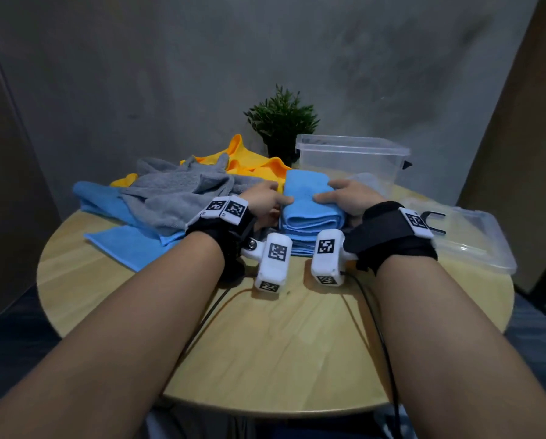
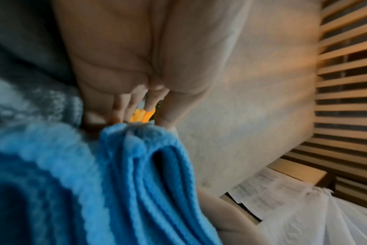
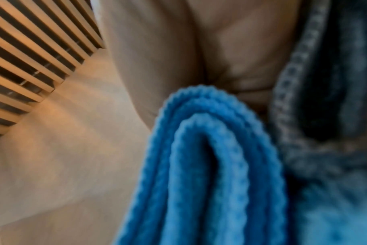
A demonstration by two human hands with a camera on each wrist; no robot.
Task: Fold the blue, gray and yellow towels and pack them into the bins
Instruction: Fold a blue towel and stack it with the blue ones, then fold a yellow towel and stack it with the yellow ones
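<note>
A folded blue towel [image 1: 308,201] lies thick in the middle of the round wooden table [image 1: 265,343], on top of more folded blue cloth [image 1: 300,243]. My left hand [image 1: 273,201] grips its left side and my right hand [image 1: 331,194] its right side, thumbs on top. The left wrist view shows the towel's layered edges [image 2: 140,165] under my fingers [image 2: 119,107]. Its rounded folds [image 3: 210,149] sit against my palm in the right wrist view. A loose blue towel [image 1: 119,217], a crumpled gray towel [image 1: 176,194] and a yellow towel [image 1: 243,156] are heaped at the left and back.
A clear plastic bin [image 1: 350,160] stands just behind the folded towel at the back right. Its clear lid [image 1: 474,239] lies at the table's right edge. A small potted plant [image 1: 281,122] stands behind the towels against the wall. Black cables [image 1: 376,327] trail across the near tabletop.
</note>
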